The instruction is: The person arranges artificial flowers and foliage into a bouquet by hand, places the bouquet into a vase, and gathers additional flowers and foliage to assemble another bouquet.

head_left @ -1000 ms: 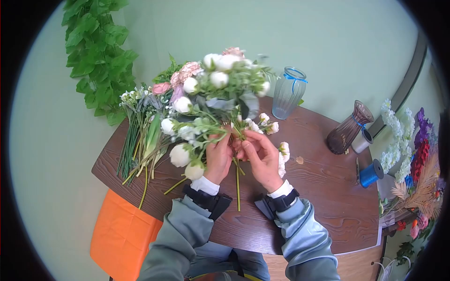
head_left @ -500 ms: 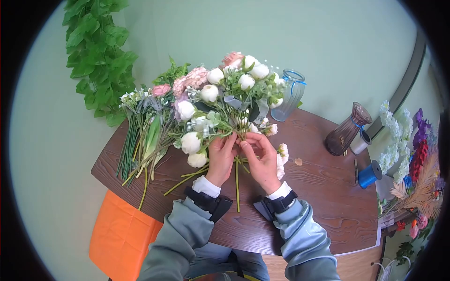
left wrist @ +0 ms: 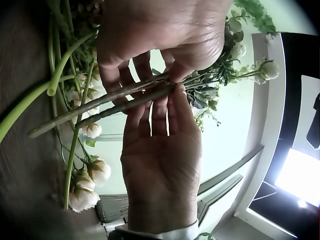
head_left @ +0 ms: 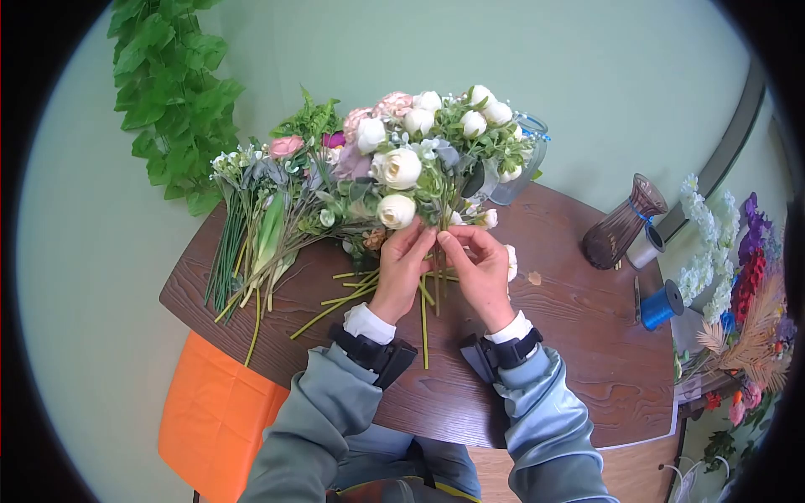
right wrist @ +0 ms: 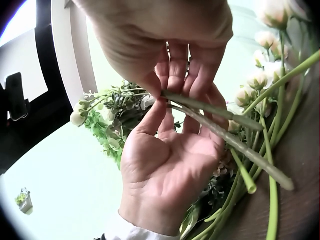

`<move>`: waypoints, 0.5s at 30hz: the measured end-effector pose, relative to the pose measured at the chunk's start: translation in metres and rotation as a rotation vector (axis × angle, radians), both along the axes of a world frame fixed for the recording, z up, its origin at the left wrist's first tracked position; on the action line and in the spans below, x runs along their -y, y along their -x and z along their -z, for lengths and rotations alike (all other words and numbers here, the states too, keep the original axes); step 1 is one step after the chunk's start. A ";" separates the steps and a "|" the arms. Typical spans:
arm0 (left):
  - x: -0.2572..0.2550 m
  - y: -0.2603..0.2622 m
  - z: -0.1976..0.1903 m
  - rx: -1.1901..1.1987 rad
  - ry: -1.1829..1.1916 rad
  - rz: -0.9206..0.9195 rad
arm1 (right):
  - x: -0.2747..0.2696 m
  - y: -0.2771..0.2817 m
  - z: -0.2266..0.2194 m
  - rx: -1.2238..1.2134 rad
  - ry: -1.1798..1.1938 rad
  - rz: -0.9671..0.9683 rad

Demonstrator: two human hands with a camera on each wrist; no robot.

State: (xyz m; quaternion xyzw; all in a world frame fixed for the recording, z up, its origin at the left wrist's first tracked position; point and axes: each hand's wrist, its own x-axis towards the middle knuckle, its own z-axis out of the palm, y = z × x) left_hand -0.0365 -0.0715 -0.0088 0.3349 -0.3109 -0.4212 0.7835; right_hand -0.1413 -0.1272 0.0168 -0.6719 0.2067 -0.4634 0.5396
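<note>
Just above the table, a spray of white blooms and buds (head_left: 398, 168) with green leaves stands upright over both hands. Two brownish-green stems (left wrist: 95, 104) run down from it between the palms. My left hand (head_left: 401, 272) pinches these stems between thumb and fingers. Close beside it, my right hand (head_left: 484, 281) pinches them as well, its thumb right at the left thumb. In the right wrist view the lower stem ends (right wrist: 240, 142) stick out past the fingers. Behind the spray, pink carnation-like flowers (head_left: 392, 105) partly show.
Bundled stems with small white flowers (head_left: 237, 251) lie at the table's left. Bright green stems (head_left: 425, 327) lie under the hands. A clear glass vase (head_left: 507, 189) stands behind the spray; a dark vase (head_left: 608, 239), a white spool (head_left: 646, 249) and a blue ribbon spool (head_left: 661, 305) are right.
The flower heads have swung to the right and stand more upright, now overlapping the clear vase. Both hands keep their pinch on the stems and have moved slightly to the right.
</note>
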 end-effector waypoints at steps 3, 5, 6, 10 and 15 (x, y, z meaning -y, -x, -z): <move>-0.001 0.000 -0.002 0.001 0.009 0.012 | 0.003 0.001 0.000 -0.001 -0.003 -0.009; -0.004 0.002 -0.006 0.014 0.019 0.062 | 0.001 0.002 -0.003 -0.010 -0.028 -0.013; -0.004 0.001 -0.005 0.014 0.019 0.063 | 0.000 0.002 -0.004 -0.018 -0.051 -0.017; 0.000 -0.001 0.003 0.029 0.004 0.049 | 0.000 0.002 -0.002 0.000 -0.085 -0.033; 0.004 0.001 0.005 -0.005 0.084 0.065 | 0.009 0.001 0.007 -0.035 0.198 0.070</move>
